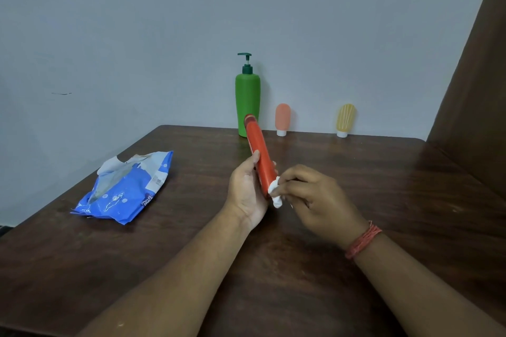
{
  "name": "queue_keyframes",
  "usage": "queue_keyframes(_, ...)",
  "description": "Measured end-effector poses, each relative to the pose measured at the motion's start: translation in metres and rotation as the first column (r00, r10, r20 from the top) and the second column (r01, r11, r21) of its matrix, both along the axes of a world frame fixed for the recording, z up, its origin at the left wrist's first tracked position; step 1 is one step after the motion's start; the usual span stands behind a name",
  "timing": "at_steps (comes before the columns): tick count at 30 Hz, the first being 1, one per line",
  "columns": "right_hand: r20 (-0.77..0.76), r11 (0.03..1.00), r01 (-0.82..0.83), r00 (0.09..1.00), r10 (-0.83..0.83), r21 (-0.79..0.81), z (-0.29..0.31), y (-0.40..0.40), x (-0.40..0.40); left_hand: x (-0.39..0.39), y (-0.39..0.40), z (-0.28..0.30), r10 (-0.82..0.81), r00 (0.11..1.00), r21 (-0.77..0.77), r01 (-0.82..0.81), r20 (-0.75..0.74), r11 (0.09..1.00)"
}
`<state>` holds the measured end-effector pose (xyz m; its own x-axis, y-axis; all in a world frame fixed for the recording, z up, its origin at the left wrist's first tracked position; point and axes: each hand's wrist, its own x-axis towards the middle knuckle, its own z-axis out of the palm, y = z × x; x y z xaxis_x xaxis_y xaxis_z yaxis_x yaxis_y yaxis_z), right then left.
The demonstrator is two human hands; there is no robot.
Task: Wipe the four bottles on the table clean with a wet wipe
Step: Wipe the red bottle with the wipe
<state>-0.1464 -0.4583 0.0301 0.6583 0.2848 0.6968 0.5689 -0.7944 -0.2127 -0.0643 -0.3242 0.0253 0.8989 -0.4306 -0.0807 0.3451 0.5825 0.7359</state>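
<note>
A long red bottle point(258, 150) is held above the table, tilted away from me, with my left hand point(247, 191) gripping its near end. My right hand point(315, 200) pinches a bunched white wet wipe point(275, 194) against the bottle's lower right side. A tall green pump bottle point(247, 98) stands upright at the table's far edge, partly behind the red bottle's tip. A small pink bottle point(282, 119) and a small yellow ribbed bottle point(345, 120) stand on their white caps to its right, by the wall.
An opened blue wet-wipe pack point(123, 191) lies on the left part of the dark wooden table point(383, 186). A grey wall rises behind the table. A brown panel point(476, 76) stands along the right side.
</note>
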Motion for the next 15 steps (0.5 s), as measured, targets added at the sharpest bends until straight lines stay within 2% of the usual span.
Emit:
queue_keyframes(4,0.020,0.995,-0.017,1.000,0.015,0.100,-0.004,0.005,0.001,-0.002,0.001,0.001,-0.022,0.999,-0.070,0.020,-0.029,0.997)
queue_keyframes(8,0.063,0.972,0.125,0.988,-0.140,0.201,-0.004,0.012,0.006,-0.006,-0.005,-0.003,-0.047,0.999,-0.007,0.047,0.005,0.999)
queue_keyframes(10,0.072,0.979,0.145,0.985,-0.157,0.144,-0.004,0.014,0.006,-0.006,-0.004,-0.005,-0.033,0.999,-0.007,0.033,0.001,0.999)
queue_keyframes(13,0.055,0.998,0.048,0.997,-0.046,-0.040,-0.008,0.016,0.004,0.000,0.001,-0.004,-0.023,0.999,-0.055,0.021,-0.031,0.998)
queue_keyframes(15,0.087,0.992,0.082,0.993,-0.073,-0.096,-0.006,0.016,0.006,-0.001,0.001,-0.004,-0.031,0.999,-0.025,0.030,-0.028,0.999)
